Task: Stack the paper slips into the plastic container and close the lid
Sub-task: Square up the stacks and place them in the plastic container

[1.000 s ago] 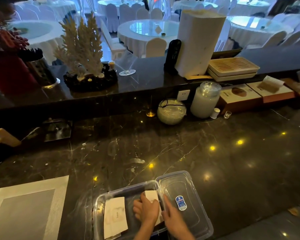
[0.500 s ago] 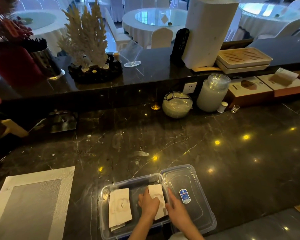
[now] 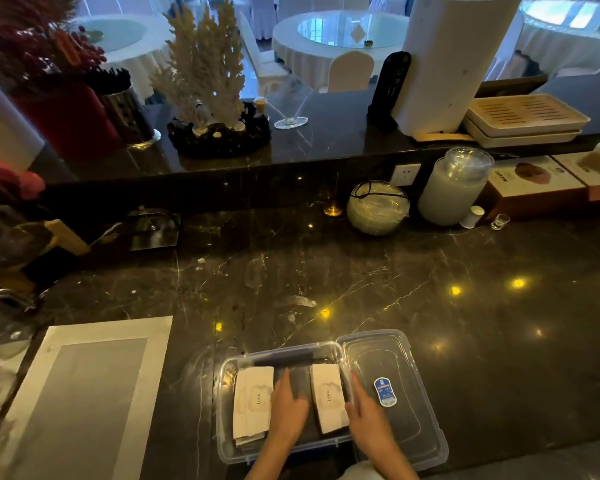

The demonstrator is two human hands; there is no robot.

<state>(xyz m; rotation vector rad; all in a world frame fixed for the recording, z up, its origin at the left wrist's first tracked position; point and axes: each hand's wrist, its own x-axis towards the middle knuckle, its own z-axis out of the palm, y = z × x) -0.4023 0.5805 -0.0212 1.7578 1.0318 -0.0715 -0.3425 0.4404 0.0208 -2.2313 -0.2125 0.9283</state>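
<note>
A clear plastic container [image 3: 293, 351] sits at the near edge of the black marble counter. Its clear lid [image 3: 406, 368], with a blue sticker, lies open flat to the right. Inside are two stacks of white paper slips printed "love": a left stack [image 3: 252, 407] and a right stack [image 3: 328, 398]. My left hand [image 3: 290, 408] rests flat in the container between the stacks, fingers extended. My right hand [image 3: 369, 415] lies on the container's right wall, against the right stack's right edge. Neither hand grips anything.
A grey placemat with a white border [image 3: 84, 393] lies to the left. At the counter's back stand a glass bowl [image 3: 378, 207], a lidded jar [image 3: 452, 187], small cups and boxes [image 3: 534, 185]. A raised ledge carries coral decor [image 3: 210, 81] and trays.
Both hands have come off the right stack of slips: the left hand moved left of it, the right hand to its right side. The stack lies uncovered in the container.
</note>
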